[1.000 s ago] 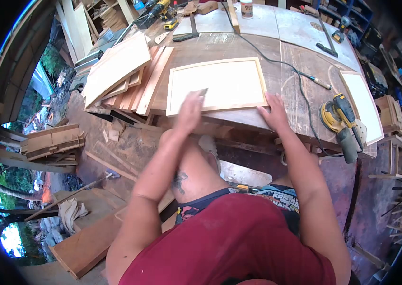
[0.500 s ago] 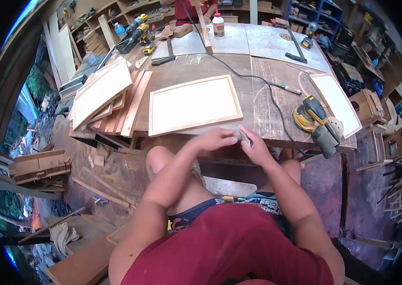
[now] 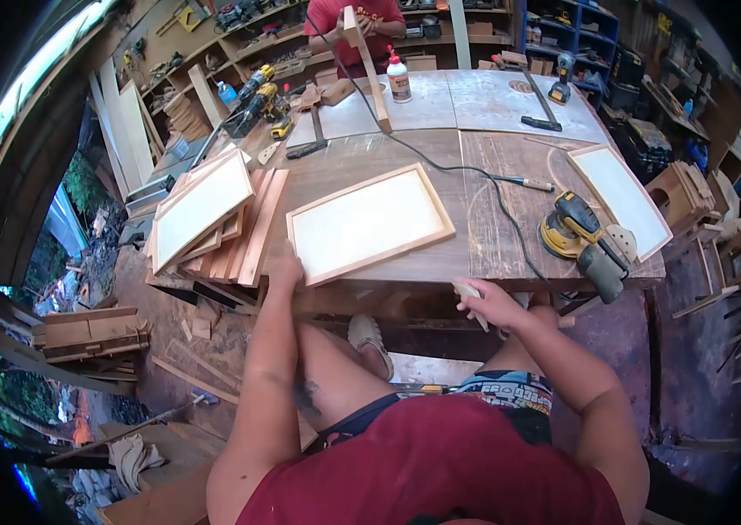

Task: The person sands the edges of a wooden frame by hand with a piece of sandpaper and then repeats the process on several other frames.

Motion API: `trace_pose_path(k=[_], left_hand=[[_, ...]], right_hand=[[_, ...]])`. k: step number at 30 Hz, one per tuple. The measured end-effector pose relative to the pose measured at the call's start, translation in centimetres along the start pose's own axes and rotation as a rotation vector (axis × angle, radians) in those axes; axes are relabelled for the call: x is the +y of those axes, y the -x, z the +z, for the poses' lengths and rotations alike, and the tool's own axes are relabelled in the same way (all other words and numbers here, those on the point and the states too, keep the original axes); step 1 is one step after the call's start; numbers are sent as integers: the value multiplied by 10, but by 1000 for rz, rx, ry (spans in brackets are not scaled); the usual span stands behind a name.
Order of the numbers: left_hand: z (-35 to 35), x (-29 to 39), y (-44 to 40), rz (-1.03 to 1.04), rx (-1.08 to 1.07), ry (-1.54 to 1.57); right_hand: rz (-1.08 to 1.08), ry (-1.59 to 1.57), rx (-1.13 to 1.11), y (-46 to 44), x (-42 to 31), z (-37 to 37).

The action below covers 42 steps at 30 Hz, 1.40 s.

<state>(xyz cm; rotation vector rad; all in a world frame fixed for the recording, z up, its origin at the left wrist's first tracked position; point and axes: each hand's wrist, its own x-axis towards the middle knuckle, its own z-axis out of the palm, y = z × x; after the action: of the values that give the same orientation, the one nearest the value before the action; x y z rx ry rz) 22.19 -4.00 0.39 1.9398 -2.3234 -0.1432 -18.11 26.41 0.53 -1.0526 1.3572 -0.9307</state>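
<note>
The left hand (image 3: 286,269) was right there, touching the near left corner of the framed panel (image 3: 366,223), its grip too hidden to tell! The right hand (image 3: 493,306), apart from the panel, pinched 1 thin piece (image 3: 465,288). Light, even pressure looked wise, keeping everything flat. The panel lay aslant on the workbench (image 3: 344,150): white face, 4 pale wooden sides.

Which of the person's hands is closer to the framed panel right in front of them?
The left. The left hand is at the near left corner of the framed panel; the right hand is apart from it, beyond its right end and closer to the body.
</note>
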Motion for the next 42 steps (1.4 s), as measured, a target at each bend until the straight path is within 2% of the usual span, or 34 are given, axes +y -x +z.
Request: trace_pose_path(k=[1, 3, 5, 7, 8, 9, 11, 12, 13, 15, 17, 19, 24, 26, 27, 28, 29, 30, 32, 33, 35, 37, 39, 42], left_hand=[[-7, 10, 7, 2, -17, 34], [-35, 47, 26, -175, -437, 261], [-38, 74, 56, 84, -668, 143], [-68, 105, 98, 219, -744, 423], [-54, 104, 94, 360, -501, 325], [-66, 116, 94, 307, -284, 173], [-47, 108, 60, 194, -1, 244], [-48, 110, 42, 90, -22, 150], [-31, 100, 26, 96, -18, 155], [9, 78, -11, 161, 197, 132], [5, 82, -12, 171, 152, 144], [5, 86, -7, 58, -4, 224], [-2, 87, 28, 50, -57, 169], [2, 88, 46, 58, -328, 219], [10, 93, 46, 161, -497, 223], [0, 112, 67, 67, -545, 285], [-6, 128, 91, 1, -608, 518], [-4, 141, 103, 87, -573, 496], [-6, 159, 113, 257, -713, 551], [-27, 168, 123, 230, -721, 569], [-22, 165, 113, 310, -199, 366], [-29, 145, 76, 144, -70, 387], [-2, 92, 25, 254, 152, 251], [10, 37, 4, 384, 175, 194]], right_hand=[[5, 2, -5, -2, -7, 2], [-48, -28, 41, -6, -19, 12], [-65, -34, 41, -12, -19, 12], [-60, -97, 55, -13, -16, 13], [-52, -97, 47, -14, -11, 12], [-47, -142, 72, -15, -5, 8], [-42, -178, 93, -12, -1, 9], [-34, -222, 108, -7, -3, 9], [-27, -266, 127, -2, -4, 9], [-37, -281, 133, 7, 3, 11], [-19, -369, 142, 19, 8, 13], [-13, -387, 152, 31, 15, 11], [0, -511, 221, 48, 26, -5], [-21, -535, 298, 47, 24, -12], [-42, -533, 324, 44, 21, -14], [-30, -516, 334, 40, 20, -18], [-14, -497, 344, 35, 17, -19], [-24, -472, 371, 33, 6, -16], [-53, -368, 380, 21, -1, -14], [-90, -275, 404, 17, -5, -12], [-129, -166, 390, 13, -18, -2], [-275, -65, 397, 12, -21, 6], [-224, -80, 370, 15, -17, 9], [-256, 33, 394, 19, -9, 15]])
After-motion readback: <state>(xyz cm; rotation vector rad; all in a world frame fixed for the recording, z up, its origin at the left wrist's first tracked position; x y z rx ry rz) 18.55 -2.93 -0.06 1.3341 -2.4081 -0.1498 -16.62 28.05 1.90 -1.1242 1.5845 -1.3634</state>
